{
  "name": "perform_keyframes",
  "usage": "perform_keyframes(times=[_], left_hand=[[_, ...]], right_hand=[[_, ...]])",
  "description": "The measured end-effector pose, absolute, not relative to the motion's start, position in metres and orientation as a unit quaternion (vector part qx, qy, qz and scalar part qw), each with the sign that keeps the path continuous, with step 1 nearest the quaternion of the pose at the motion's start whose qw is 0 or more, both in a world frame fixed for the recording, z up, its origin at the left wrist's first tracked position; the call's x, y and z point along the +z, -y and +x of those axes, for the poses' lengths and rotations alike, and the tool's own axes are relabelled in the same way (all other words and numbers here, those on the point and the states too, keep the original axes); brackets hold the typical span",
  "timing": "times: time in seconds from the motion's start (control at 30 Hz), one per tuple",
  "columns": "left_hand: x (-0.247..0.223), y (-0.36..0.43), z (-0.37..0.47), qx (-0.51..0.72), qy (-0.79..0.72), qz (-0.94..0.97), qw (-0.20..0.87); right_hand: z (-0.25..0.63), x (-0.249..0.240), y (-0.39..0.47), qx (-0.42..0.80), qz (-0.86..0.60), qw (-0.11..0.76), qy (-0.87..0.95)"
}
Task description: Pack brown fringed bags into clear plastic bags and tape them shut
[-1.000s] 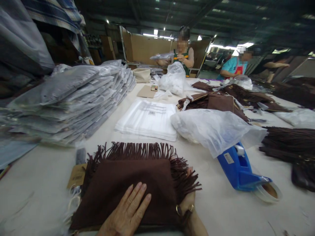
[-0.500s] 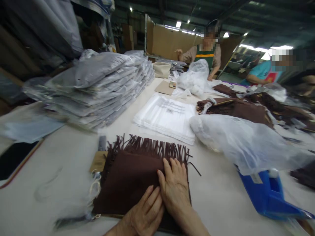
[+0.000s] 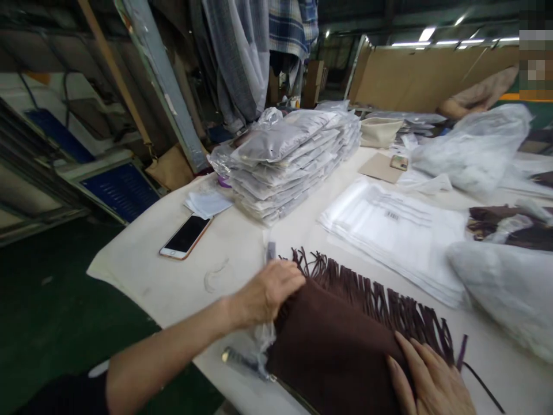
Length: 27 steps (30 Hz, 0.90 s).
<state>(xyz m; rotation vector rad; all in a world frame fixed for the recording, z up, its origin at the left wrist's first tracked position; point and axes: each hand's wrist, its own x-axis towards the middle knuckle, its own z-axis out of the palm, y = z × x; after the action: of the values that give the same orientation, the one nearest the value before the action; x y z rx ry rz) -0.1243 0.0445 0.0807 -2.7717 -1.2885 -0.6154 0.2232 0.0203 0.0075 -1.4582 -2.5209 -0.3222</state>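
A dark brown fringed bag point(image 3: 337, 340) lies flat on the pale table point(image 3: 181, 294), its fringe pointing away from me. My left hand point(image 3: 270, 291) is closed at the bag's far left corner, its fingers curled over the edge near the tag. What exactly it grips there is hidden. My right hand point(image 3: 432, 377) rests with fingers spread on the right part of the bag. A zipper with a plastic-wrapped pull point(image 3: 246, 364) shows at the near left corner.
A phone point(image 3: 185, 237) and pale blue sheets point(image 3: 208, 203) lie left. Stacked bagged items point(image 3: 289, 161) stand behind them. White plastic bags point(image 3: 393, 230) lie beyond the fringe; clear plastic point(image 3: 510, 288) sits right. A person's arm point(image 3: 479, 92) shows across the table.
My left hand has moved from the bag's near middle to its far left corner and closed. My right hand still rests on the bag. The view has turned left.
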Motion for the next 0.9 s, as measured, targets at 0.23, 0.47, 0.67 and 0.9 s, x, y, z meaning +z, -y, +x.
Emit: perform_keyframes(times=[0.23,0.47,0.67,0.9], left_hand=[[0.077,-0.062,-0.201,0.036,0.413,-0.91,0.019],[0.113,0.047,-0.223,0.138,0.571,-0.806,-0.072],[0.113,0.044,-0.168,-0.054,0.503,-0.855,-0.117],[0.089,0.053,-0.163,-0.016,0.505,-0.859,-0.082]], right_hand=[[0.201,0.011,-0.014,-0.102,-0.542,0.198,0.81],[0.199,0.016,-0.014,-0.079,-0.553,0.21,0.803],[0.199,0.016,-0.014,-0.073,-0.537,0.219,0.811],[0.2,0.015,-0.013,-0.072,-0.543,0.219,0.808]])
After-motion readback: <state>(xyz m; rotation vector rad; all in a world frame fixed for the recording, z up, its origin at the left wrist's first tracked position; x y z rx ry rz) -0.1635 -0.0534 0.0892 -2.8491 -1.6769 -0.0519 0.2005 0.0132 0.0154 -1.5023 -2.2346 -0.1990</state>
